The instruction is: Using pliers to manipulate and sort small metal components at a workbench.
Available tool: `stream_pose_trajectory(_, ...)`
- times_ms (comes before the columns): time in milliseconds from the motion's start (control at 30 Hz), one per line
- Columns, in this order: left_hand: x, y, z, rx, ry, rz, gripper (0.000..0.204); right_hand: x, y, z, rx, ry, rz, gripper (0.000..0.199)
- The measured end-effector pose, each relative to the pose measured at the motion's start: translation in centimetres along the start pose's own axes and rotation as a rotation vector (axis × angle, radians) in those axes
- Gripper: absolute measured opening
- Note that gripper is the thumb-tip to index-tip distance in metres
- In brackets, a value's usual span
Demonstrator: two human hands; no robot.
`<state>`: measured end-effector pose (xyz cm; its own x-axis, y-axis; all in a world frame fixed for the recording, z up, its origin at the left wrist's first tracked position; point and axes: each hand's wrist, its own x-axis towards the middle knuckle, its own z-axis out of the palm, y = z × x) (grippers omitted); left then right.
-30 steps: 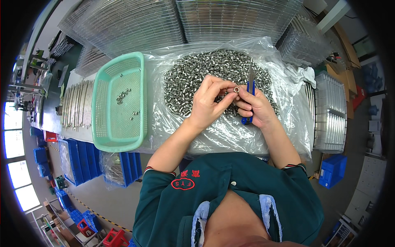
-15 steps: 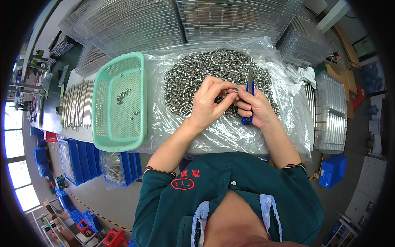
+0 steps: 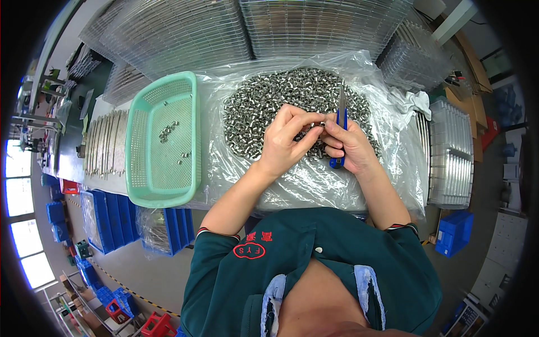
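Note:
Over the front of a heap of small shiny metal rings (image 3: 292, 84), my two hands meet at fingertip height. My left hand (image 3: 285, 140) is closed in a pinch on one small metal ring (image 3: 323, 124), largely covered by the fingertips. The thumb and forefinger of my right hand (image 3: 352, 147) touch the same ring from the other side. My right hand is also wrapped round a blue-handled utility knife (image 3: 338, 162), its narrow grey blade pointing away from me. A green plastic basket (image 3: 193, 135) to the left holds several loose rings (image 3: 168, 132).
Clear plastic sheeting (image 3: 269, 188) lies under the heap. Stacked wire-grid racks (image 3: 331, 28) stand along the back, and a row of metal rods (image 3: 106, 143) lies left of the basket. A white cloth (image 3: 412, 104) and clear trays (image 3: 451, 154) are at the right.
The ring has turned slightly between my fingertips and shows less of its opening. The knife has tilted and shifted a little; both hands stay in nearly the same place.

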<state>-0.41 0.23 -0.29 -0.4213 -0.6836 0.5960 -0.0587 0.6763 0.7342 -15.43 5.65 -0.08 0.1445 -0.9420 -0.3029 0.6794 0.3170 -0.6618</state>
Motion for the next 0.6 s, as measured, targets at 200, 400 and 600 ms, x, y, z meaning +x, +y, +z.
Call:
stream_pose_trajectory(200,-0.02,-0.01,-0.05,-0.020,-0.003,-0.010,0.022,-0.01,0.03,0.06,0.005,-0.008,-0.010,0.018)
stream_pose_trajectory(400,-0.06,-0.03,0.02,-0.032,0.001,-0.011,0.021,-0.02,0.05,0.13,0.003,0.008,-0.007,0.018)
stream_pose_trajectory(600,-0.01,0.01,-0.01,-0.034,0.002,-0.003,0.020,0.02,0.06,-0.11,0.008,-0.023,0.004,0.017)
